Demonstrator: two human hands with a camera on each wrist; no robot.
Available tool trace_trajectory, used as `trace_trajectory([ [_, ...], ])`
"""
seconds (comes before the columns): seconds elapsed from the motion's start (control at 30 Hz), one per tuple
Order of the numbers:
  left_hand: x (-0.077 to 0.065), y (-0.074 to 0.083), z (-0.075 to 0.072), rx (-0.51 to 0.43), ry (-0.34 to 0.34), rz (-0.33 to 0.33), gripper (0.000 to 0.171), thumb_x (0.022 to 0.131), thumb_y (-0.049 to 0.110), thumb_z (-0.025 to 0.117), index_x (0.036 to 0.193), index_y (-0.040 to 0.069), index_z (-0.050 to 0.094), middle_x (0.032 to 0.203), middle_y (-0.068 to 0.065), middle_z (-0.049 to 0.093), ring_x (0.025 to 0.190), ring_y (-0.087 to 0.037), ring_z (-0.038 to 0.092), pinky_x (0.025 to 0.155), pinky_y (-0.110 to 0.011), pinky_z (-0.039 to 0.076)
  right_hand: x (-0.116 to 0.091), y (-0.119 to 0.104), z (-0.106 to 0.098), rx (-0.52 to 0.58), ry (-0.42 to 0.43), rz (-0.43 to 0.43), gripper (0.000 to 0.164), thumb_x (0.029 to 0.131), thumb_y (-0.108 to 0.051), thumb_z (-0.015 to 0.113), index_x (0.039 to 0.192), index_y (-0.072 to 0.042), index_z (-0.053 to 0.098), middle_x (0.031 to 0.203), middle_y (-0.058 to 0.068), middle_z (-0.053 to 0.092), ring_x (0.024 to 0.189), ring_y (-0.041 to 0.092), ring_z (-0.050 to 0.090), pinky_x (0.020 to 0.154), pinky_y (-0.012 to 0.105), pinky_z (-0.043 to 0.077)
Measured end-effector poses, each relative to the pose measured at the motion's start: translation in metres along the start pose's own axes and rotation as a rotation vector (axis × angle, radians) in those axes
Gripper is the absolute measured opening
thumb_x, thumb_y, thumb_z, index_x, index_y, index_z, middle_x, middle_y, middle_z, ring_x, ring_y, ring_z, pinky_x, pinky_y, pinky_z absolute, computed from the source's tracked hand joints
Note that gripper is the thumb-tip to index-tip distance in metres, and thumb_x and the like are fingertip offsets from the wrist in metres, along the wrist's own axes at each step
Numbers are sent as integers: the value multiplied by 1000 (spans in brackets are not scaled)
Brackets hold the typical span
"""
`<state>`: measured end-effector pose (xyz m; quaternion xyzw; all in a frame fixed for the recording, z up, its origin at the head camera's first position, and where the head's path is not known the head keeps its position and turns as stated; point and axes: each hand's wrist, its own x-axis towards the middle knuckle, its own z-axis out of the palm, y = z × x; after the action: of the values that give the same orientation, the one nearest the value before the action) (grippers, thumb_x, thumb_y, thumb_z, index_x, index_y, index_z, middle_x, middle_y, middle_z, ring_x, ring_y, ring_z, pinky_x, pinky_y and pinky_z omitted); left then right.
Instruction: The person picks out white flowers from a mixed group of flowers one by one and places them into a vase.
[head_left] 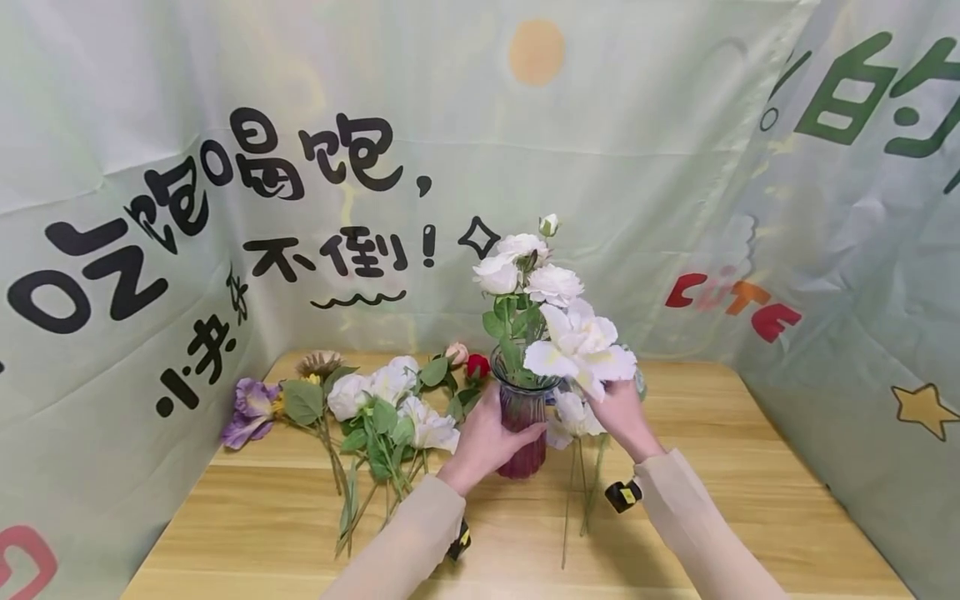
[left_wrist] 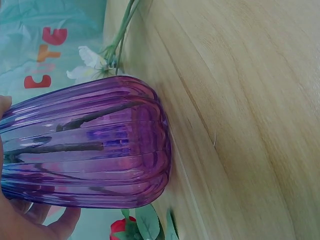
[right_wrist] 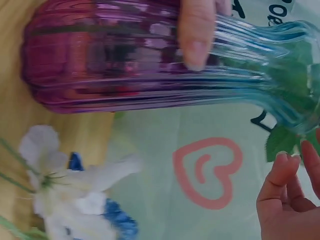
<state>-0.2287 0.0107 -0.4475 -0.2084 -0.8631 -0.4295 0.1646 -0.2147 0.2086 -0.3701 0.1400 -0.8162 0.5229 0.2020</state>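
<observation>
My left hand (head_left: 491, 437) grips a ribbed glass vase (head_left: 522, 433), purple below and bluish at the flared mouth, upright on the table. Dark stems (left_wrist: 75, 147) show through its wall. White roses (head_left: 555, 286) with green leaves rise from the mouth. A large white flower (head_left: 579, 346) leans over the rim on the right. My right hand (head_left: 622, 417) is just under that bloom and partly hidden by it. In the right wrist view, its bent fingertips (right_wrist: 281, 162) lie close to the rim and a leaf; I cannot tell whether they pinch a stem.
Left of the vase lie white flowers (head_left: 390, 379), a purple flower (head_left: 250, 412), a brown flower (head_left: 318, 364) and a red rose (head_left: 477, 365). Another white flower (head_left: 573, 414) lies right of the vase, its stems toward me. Printed cloth (head_left: 420, 183) hangs behind the table (head_left: 712, 467).
</observation>
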Motion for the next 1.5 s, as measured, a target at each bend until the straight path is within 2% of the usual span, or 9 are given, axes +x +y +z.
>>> trace_trajectory([
  [0.17, 0, -2, 0, -10, 6, 18, 80, 75, 53, 72, 134, 12, 37, 119, -6, 57, 107, -21, 58, 88, -41, 51, -6, 19, -2, 10, 17, -28, 24, 95, 0, 50, 117, 6, 58, 109, 19, 62, 92, 12, 58, 75, 27, 51],
  [0.27, 0, -3, 0, -13, -2, 22, 80, 76, 54, 71, 135, 12, 36, 119, -5, 57, 107, -21, 58, 89, -41, 51, -11, 28, -3, 39, 23, 29, 19, 94, 2, 49, 111, 5, 58, 95, 12, 61, 77, 11, 55, 62, 26, 49],
  [0.43, 0, -2, 0, 0, -7, 3, 81, 76, 54, 71, 135, 12, 36, 119, -6, 57, 107, -22, 58, 88, -41, 51, -20, 35, -3, 90, 28, 164, 17, 97, -4, 47, 110, 3, 55, 85, 6, 53, 70, 15, 51, 62, 29, 48],
  [0.53, 0, -1, 1, 14, 1, -14, 81, 75, 54, 71, 134, 11, 36, 119, -7, 57, 106, -22, 58, 87, -42, 52, -23, 38, -3, 89, 28, 191, 19, 97, -6, 47, 110, 5, 56, 88, 6, 55, 73, 17, 54, 63, 31, 49],
  [0.77, -1, 5, 5, 40, 22, -67, 82, 75, 57, 70, 134, 10, 36, 115, -8, 58, 102, -23, 60, 80, -42, 54, -27, 45, -8, 66, 56, 269, 26, 98, -13, 51, 110, 9, 60, 83, 5, 58, 70, 12, 55, 61, 22, 49],
  [0.9, -3, 7, 6, 58, 39, -94, 83, 74, 61, 68, 132, 10, 37, 112, -7, 58, 99, -23, 61, 76, -42, 55, -31, 52, -13, 77, 58, 282, 28, 98, -19, 52, 114, 4, 58, 89, 1, 60, 79, 12, 57, 64, 24, 51],
  [1.03, -3, 9, 8, 88, 61, -104, 85, 73, 66, 65, 130, 9, 38, 110, -7, 59, 96, -23, 62, 73, -42, 55, -34, 57, -18, 103, 74, 289, 28, 99, -18, 50, 116, 4, 54, 92, -4, 62, 79, 12, 58, 62, 23, 50],
  [1.27, -2, 11, 11, 142, 126, -113, 88, 73, 71, 61, 128, 7, 39, 107, -9, 60, 91, -28, 64, 66, -43, 56, -41, 62, -24, 86, 114, 339, 27, 100, -16, 47, 119, 3, 50, 99, 6, 65, 78, 12, 59, 62, 24, 50],
  [1.5, -7, 15, 18, 183, 183, -118, 82, 74, 63, 67, 127, 7, 41, 107, -8, 60, 92, -26, 63, 64, -45, 55, -46, 71, -26, 55, 111, 336, 24, 100, -13, 46, 119, 1, 50, 101, 13, 64, 78, 14, 60, 60, 23, 49],
])
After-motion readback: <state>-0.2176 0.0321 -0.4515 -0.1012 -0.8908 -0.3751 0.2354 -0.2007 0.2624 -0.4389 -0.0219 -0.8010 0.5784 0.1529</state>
